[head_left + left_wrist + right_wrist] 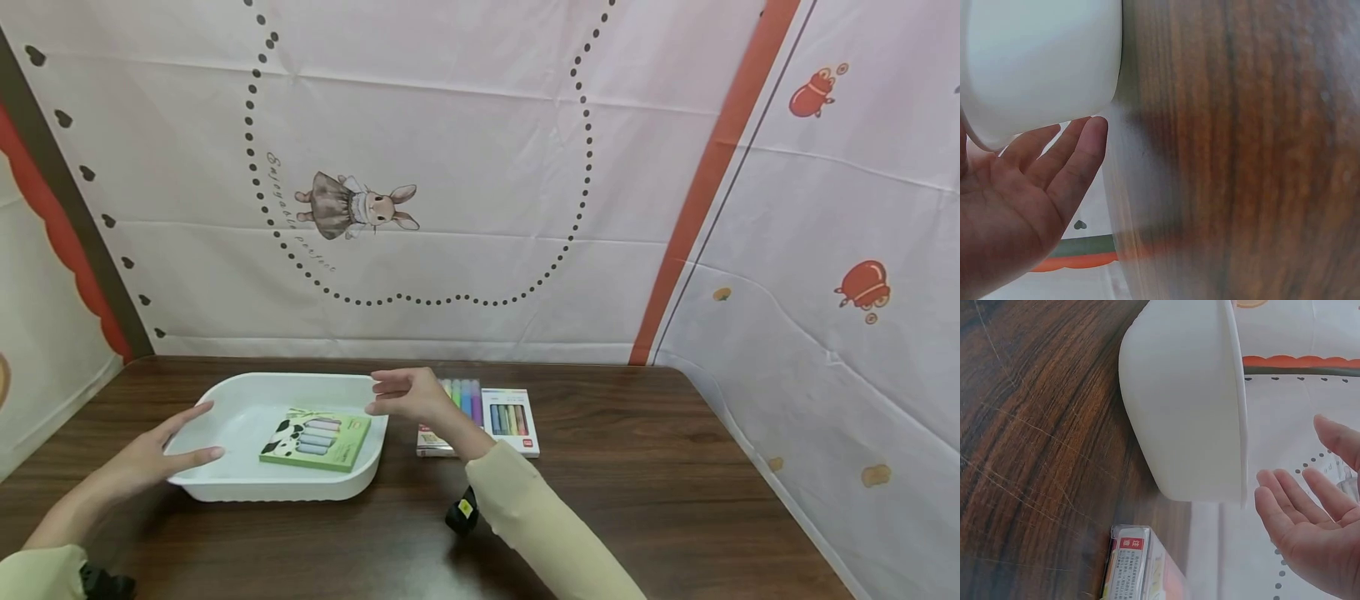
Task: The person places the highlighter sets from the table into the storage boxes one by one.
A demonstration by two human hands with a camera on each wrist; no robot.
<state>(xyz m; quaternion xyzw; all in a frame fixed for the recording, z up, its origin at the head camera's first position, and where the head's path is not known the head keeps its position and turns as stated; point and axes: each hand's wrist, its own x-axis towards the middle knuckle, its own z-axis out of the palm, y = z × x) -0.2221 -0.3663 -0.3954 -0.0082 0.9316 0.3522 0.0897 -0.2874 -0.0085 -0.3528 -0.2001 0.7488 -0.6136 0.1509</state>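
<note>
A white plastic tray [270, 492] stands on the wooden table, holding a green box [318, 439] with a panda and pastel sticks pictured on it. My left hand [161, 446] is at the tray's left end. Its thumb and index finger reach straight over the rim in the head view, while the other fingers lie beside the outer wall [1041, 62] in the left wrist view. Over the tray's right rim hovers my right hand [408, 396], nothing in its grasp. Loosely spread fingers [1291, 509] show apart from the tray wall [1185, 406] in the right wrist view.
Right of the tray lie a pack of colourful pens [467, 398], partly hidden by my right hand, and a white box [517, 421] with a window showing coloured sticks. A printed cloth [480, 183] hangs behind the table [637, 483].
</note>
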